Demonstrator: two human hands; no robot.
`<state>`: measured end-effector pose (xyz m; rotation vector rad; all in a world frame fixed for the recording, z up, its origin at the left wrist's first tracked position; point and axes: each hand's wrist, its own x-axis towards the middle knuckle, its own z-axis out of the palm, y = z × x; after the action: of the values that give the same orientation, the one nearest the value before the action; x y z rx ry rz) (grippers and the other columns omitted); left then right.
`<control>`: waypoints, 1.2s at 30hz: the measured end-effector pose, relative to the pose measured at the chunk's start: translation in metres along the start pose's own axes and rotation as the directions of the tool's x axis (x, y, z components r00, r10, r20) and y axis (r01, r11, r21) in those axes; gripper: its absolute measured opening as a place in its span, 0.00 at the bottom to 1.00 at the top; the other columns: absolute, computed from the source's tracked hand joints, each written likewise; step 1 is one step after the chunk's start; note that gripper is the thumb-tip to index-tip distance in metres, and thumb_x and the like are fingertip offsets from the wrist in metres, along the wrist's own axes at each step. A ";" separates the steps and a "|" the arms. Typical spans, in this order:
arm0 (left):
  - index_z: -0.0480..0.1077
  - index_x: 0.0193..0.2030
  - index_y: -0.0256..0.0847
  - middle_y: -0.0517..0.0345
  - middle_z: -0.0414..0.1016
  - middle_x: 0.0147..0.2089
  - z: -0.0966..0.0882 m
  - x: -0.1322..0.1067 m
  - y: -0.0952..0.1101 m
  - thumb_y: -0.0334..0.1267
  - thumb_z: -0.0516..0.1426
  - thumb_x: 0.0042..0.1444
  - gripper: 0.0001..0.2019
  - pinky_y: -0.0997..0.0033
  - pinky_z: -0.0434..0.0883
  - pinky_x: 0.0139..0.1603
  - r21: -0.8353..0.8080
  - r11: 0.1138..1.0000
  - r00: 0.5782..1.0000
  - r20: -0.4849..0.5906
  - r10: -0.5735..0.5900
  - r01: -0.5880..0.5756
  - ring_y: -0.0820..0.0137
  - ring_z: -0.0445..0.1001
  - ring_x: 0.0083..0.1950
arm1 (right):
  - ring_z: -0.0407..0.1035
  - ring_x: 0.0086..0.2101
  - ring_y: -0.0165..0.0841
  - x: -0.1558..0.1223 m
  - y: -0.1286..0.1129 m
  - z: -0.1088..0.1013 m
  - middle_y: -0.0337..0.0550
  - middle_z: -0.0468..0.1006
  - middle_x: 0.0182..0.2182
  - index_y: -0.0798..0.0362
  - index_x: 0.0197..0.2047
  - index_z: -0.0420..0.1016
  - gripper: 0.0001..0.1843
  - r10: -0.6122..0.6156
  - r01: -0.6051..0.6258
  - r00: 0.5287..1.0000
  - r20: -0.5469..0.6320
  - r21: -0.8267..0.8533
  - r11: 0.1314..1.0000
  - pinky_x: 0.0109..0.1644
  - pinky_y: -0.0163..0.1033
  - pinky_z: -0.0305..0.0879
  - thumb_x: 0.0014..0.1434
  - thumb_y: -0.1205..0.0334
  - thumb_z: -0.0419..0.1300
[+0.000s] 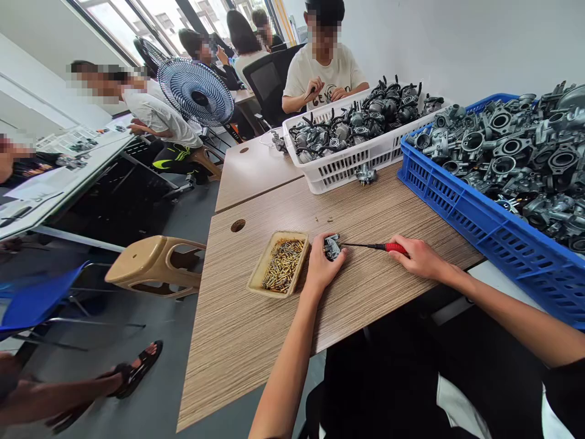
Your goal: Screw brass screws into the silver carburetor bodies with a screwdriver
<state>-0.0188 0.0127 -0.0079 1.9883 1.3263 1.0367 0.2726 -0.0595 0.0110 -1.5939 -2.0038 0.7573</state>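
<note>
My left hand [321,263] is closed around a small grey metal carburetor [333,246], steadying it on the wood-grain table [256,329]. A screwdriver [365,246] with a red and black handle is gripped in my right hand [419,258]. Its thin shaft lies nearly level and its tip meets the carburetor's right side; the exact contact is too small to make out. Just left of my left hand stands a yellowish tray [256,279] holding many small brass parts [282,268]. Two tiny brass pieces [329,219] lie on the table beyond the carburetor.
A white basket [338,178] of carburetors with black hoses stands at the back. At right is a blue crate [457,210] heaped with metal carburetor bodies. One loose carburetor [366,175] sits before the white basket. Across the table sits a person [326,73]; a stool [150,262] stands left.
</note>
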 end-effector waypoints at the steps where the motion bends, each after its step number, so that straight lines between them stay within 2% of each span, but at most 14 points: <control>1: 0.70 0.56 0.46 0.52 0.78 0.53 0.000 0.000 0.000 0.40 0.65 0.59 0.19 0.56 0.75 0.61 0.000 1.000 1.000 0.001 0.000 0.000 0.59 0.77 0.56 | 0.66 0.27 0.36 0.000 0.000 0.000 0.39 0.74 0.29 0.46 0.41 0.66 0.10 0.000 0.000 1.000 -0.001 -0.002 1.000 0.35 0.39 0.57 0.71 0.50 0.54; 36: 0.69 0.57 0.46 0.52 0.78 0.54 0.001 0.000 -0.002 0.41 0.65 0.60 0.19 0.57 0.75 0.61 0.018 1.000 1.000 0.003 -0.003 0.003 0.60 0.77 0.56 | 0.70 0.29 0.38 0.000 0.003 0.001 0.41 0.79 0.31 0.46 0.41 0.67 0.10 -0.006 0.006 1.000 0.006 -0.064 0.998 0.36 0.39 0.57 0.72 0.51 0.55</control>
<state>-0.0190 0.0136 -0.0094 1.9999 1.3413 1.0227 0.2737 -0.0595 0.0082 -1.6226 -2.0553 0.7024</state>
